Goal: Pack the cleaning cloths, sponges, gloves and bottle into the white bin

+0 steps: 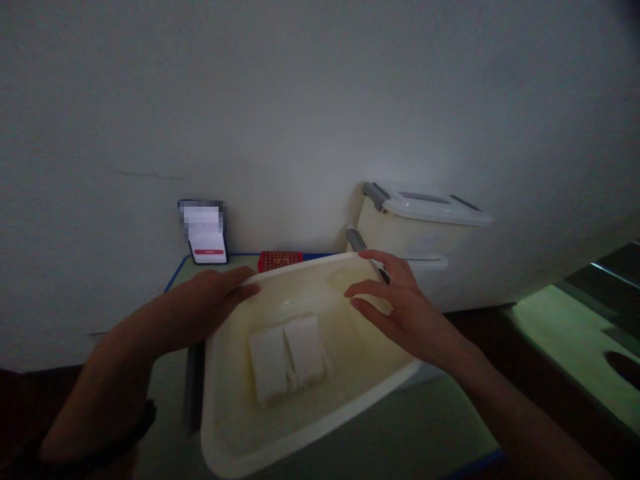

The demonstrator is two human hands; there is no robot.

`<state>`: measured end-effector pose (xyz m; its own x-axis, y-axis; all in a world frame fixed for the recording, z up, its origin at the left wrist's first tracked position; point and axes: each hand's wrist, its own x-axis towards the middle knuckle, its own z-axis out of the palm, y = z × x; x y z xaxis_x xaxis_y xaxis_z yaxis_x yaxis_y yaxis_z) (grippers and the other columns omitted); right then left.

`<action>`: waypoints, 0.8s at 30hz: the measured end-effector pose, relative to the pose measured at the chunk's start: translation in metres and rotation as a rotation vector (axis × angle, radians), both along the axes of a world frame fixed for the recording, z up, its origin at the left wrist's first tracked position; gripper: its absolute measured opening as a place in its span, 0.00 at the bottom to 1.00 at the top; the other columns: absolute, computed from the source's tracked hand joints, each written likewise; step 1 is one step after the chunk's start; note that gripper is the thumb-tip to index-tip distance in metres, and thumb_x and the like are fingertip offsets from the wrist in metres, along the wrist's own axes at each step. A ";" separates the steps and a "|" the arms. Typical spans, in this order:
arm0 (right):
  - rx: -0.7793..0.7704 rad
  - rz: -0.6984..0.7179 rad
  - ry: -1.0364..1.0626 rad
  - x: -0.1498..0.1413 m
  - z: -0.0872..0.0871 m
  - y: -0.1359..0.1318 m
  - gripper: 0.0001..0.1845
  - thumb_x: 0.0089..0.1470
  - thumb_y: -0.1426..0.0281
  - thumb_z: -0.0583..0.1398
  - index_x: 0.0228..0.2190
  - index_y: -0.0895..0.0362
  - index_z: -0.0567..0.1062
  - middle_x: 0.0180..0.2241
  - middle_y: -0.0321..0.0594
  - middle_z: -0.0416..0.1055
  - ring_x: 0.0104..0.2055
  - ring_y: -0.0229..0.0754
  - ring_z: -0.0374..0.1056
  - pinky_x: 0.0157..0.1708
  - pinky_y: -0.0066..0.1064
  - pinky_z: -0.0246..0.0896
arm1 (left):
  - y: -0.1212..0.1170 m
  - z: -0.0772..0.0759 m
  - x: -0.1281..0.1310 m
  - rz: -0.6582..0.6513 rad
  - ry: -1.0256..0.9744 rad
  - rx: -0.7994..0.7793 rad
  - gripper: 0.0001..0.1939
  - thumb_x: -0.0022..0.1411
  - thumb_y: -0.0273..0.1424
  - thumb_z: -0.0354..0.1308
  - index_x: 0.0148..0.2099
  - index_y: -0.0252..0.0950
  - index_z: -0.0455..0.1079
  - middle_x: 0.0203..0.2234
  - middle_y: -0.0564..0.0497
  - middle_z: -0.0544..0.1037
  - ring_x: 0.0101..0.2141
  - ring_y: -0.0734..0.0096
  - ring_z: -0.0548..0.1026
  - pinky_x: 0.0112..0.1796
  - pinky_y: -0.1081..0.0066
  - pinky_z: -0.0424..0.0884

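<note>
A white plastic tub [307, 440] is tilted in front of me, its inside facing up toward the camera. Two folded white cloths [287, 353] lie side by side on its bottom. At the tub's upper left, my left hand [227, 297] is closed round the rim, thumb toward the inside. My right hand [393, 300] is over the upper right corner. One of its fingers meets the rim, while the others are spread apart above the tub's inside and hold nothing.
A phone [209, 247] with a lit screen leans against the wall, next to a red patterned object [280, 261]. White storage boxes [425, 233] with grey latches are stacked behind the right hand. A green table surface [400, 433] with blue edging lies beneath the tub.
</note>
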<state>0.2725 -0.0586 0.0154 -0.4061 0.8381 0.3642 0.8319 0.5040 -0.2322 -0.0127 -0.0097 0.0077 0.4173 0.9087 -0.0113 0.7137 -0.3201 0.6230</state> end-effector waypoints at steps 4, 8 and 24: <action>-0.237 -0.026 0.079 0.022 0.001 0.001 0.15 0.55 0.69 0.52 0.43 0.47 0.71 0.49 0.42 0.55 0.51 0.45 0.57 0.48 0.42 0.54 | 0.002 0.002 0.002 -0.039 0.130 0.072 0.20 0.58 0.44 0.42 0.41 0.38 0.68 0.29 0.46 0.76 0.30 0.59 0.74 0.32 0.63 0.67; -0.315 -0.066 0.105 0.033 0.009 -0.004 0.20 0.53 0.77 0.50 0.43 0.48 0.71 0.38 0.40 0.61 0.33 0.36 0.63 0.39 0.34 0.59 | 0.002 0.000 0.014 -0.032 0.058 0.163 0.21 0.58 0.45 0.43 0.41 0.39 0.70 0.28 0.47 0.77 0.29 0.59 0.74 0.30 0.64 0.68; -0.164 -0.386 0.629 0.145 -0.006 -0.023 0.12 0.49 0.65 0.55 0.35 0.52 0.74 0.41 0.40 0.69 0.42 0.43 0.64 0.42 0.36 0.57 | -0.019 -0.025 0.133 0.197 -0.568 0.287 0.11 0.58 0.32 0.46 0.41 0.34 0.64 0.33 0.49 0.72 0.30 0.72 0.72 0.31 0.71 0.69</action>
